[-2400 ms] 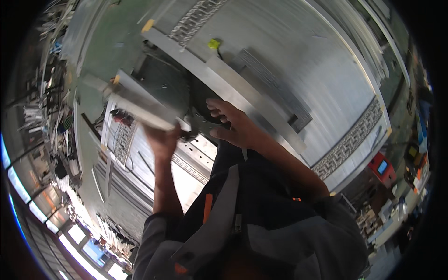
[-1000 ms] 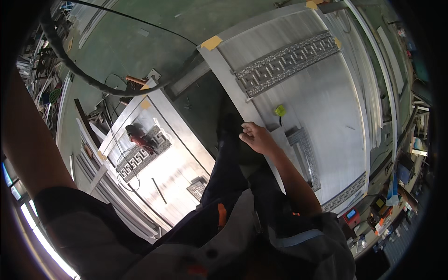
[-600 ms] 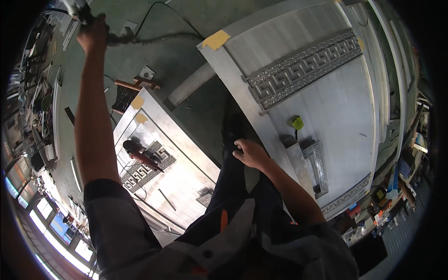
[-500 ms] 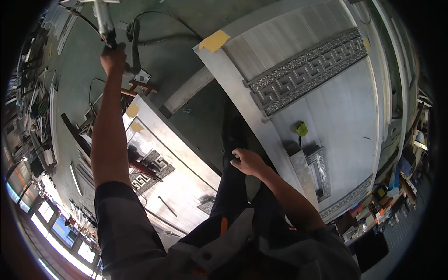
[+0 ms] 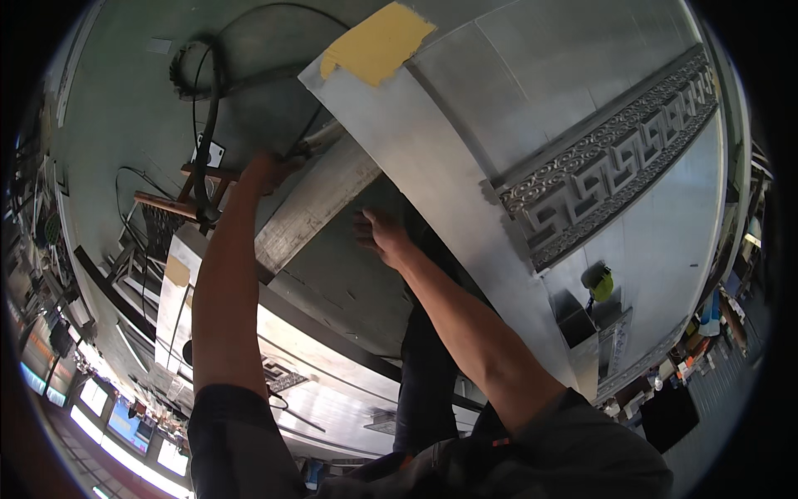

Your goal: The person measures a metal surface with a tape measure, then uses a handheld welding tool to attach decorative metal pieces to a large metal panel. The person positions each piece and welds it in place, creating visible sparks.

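Over the floor beyond a grey metal beam [image 5: 320, 195], my left hand [image 5: 264, 172] is smeared by motion. Its fingers seem closed round a dark, slim thing with a paler end that reaches toward the big panel's corner; its kind is unclear. My right hand [image 5: 384, 238] hovers above the dark gap between the beam and my legs. Its fingers are loosely bent and apart, with nothing in them. To its right lies a large silver metal panel [image 5: 453, 179] with a raised key-pattern band [image 5: 611, 170]. Yellow sheet material [image 5: 378, 46] covers the panel's corner.
A second, brightly lit panel [image 5: 320, 378] lies at lower left. Near my left hand are a small wooden stool [image 5: 218, 185] and a thick dark hose [image 5: 214, 112], with a thin cable looping behind. A yellow-green object [image 5: 600, 284] stands on the big panel.
My left hand has come nearer and to the right from the upper left, the silver tool no longer plain to see. My right hand has moved forward and left. The view has shifted too.
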Available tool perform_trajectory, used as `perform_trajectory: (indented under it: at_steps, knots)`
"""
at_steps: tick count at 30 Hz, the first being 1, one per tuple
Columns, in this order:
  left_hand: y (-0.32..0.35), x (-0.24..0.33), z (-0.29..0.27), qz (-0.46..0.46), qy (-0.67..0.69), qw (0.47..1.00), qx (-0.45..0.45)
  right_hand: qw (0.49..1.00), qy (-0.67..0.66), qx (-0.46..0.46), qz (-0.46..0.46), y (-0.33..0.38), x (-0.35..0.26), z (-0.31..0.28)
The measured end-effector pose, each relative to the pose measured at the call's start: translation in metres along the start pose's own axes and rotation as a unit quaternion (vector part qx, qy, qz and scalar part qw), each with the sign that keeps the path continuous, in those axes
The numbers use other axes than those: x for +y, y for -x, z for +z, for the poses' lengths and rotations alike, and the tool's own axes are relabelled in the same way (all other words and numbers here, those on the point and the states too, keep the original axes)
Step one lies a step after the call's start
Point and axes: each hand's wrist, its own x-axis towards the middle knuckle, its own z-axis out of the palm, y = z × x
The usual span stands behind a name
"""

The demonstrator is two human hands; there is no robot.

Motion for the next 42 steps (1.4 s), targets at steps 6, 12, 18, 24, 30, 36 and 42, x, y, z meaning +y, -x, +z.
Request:
perform_trajectory:
  at_steps: [6, 12, 18, 24, 30, 36, 42]
  knots:
    - [-0.009, -0.003, 0.023, 0.021, 0.108, 0.984, -0.142, 0.903, -0.39, -0.176, -0.022, -0.081, -0.012, 0.071]
    - [-0.03, -0.025, 0.012, 0.168, -0.039, 0.979, -0.108, 0.853, -0.514, -0.075, -0.057, -0.099, 0.022, 0.054]
    - [0.099, 0.031, -0.001, 0.203, 0.089, 0.921, 0.32, 0.844, -0.528, 0.057, -0.068, -0.007, 0.085, -0.031]
    - [0.257, 0.069, 0.093, 0.368, 0.063, 0.905, 0.203, 0.768, -0.592, 0.242, 0.041, 0.085, 0.148, -0.069]
    - [0.313, 0.062, 0.191, 0.452, -0.31, 0.835, -0.044, 0.766, -0.585, 0.258, 0.065, 0.213, 0.169, -0.065]
    - [0.346, 0.055, 0.217, 0.421, -0.315, 0.815, -0.243, 0.794, -0.559, 0.2, 0.128, 0.329, 0.155, -0.062]
    - [0.429, 0.113, 0.186, 0.365, -0.386, 0.74, -0.412, 0.82, -0.542, 0.062, 0.174, 0.461, 0.184, -0.068]
